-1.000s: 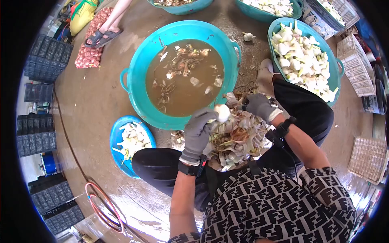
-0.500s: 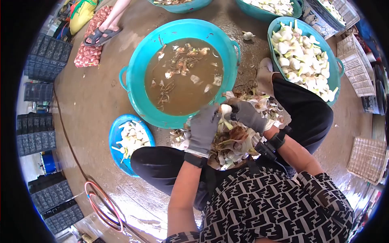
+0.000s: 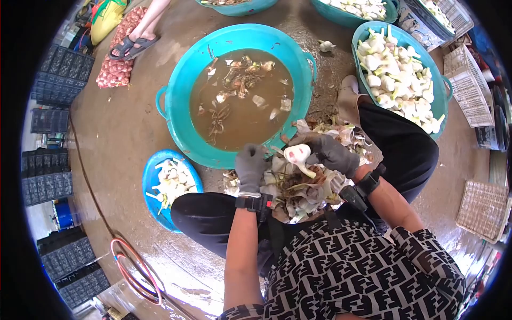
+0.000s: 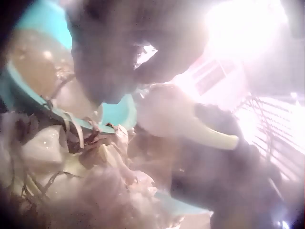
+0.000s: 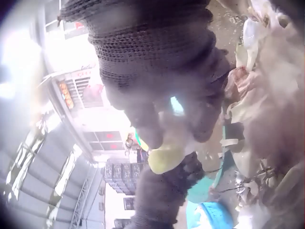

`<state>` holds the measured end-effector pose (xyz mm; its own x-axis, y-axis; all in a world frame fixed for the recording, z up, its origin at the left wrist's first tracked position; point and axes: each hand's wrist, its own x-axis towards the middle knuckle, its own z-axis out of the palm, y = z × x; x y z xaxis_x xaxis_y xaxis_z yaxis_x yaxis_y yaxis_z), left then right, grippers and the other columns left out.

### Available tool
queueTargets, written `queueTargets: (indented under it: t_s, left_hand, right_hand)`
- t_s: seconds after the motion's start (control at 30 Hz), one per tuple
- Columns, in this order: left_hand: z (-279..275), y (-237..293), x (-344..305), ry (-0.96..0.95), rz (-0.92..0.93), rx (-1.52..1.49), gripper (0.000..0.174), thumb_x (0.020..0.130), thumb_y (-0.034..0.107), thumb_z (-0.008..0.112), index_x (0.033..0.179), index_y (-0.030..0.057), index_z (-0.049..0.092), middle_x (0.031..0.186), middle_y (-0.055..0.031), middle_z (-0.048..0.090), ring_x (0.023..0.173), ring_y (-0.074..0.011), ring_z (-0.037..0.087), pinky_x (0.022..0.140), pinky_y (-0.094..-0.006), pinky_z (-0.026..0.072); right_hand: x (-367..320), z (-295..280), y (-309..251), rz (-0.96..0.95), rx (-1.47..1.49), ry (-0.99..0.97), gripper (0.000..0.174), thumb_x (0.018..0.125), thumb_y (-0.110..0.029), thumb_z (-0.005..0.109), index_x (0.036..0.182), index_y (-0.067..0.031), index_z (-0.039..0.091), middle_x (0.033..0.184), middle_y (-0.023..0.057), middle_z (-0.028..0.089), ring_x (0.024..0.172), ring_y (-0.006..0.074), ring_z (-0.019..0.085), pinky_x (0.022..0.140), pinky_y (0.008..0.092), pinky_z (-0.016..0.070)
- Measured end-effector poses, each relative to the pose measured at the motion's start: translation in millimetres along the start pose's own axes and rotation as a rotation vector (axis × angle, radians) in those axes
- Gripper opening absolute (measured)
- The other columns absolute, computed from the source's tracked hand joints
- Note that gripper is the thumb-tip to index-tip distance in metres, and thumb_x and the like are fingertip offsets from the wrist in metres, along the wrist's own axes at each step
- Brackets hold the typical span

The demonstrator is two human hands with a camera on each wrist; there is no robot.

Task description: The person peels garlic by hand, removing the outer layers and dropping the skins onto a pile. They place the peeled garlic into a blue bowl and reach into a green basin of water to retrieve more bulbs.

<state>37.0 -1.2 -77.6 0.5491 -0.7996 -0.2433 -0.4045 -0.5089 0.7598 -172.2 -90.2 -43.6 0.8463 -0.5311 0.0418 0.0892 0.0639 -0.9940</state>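
A whitish garlic bulb with reddish patches and a short stem sits in the grip of my gloved right hand, above a heap of garlic skins between the knees. In the right wrist view the stem end pokes out below the fingers. My gloved left hand is a little left of the bulb, fingers curled in. Seen from the left wrist, that hand's thumb and finger form a loop, and the bulb is just past them.
A big turquoise tub of brown water with floating skins stands ahead. To the left is a blue basin of trimmed garlic; at the right, a green tub heaped with bulbs. A hose lies left. Another person's foot rests by a net sack.
The hands came together at the bulb half a second ago, and the left has since drawn away leftward. The bulb, earlier at the left hand, is now in the right, its stem pointing toward the body.
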Motion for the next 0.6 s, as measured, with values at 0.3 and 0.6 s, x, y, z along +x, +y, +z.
queueTargets:
  t_s: [0.3,0.6]
  left_hand:
    - [-6,61,-30,-0.066,0.580,-0.073,0.029,0.070,0.007,0.069,0.097,0.0065,0.060,0.085,-0.0075,0.061,0.073,-0.0183,0.060,0.066,-0.0286,0.0481]
    - [7,53,-29,-0.017,0.578,0.388,0.012,0.075,0.013,0.061,0.086,0.0099,0.060,0.077,-0.0100,0.059,0.069,-0.0254,0.060,0.065,-0.0339,0.0473]
  right_hand:
    - [3,5,-5,-0.045,-0.300,0.107,0.033,0.085,-0.023,0.054,0.108,0.0011,0.053,0.091,0.0131,0.060,0.078,0.0211,0.057,0.071,0.0306,0.0444]
    - [-3,12,4,0.004,-0.563,0.066,0.029,0.085,-0.025,0.055,0.098,0.0010,0.054,0.090,0.0160,0.058,0.081,0.0272,0.056,0.072,0.0342,0.0438]
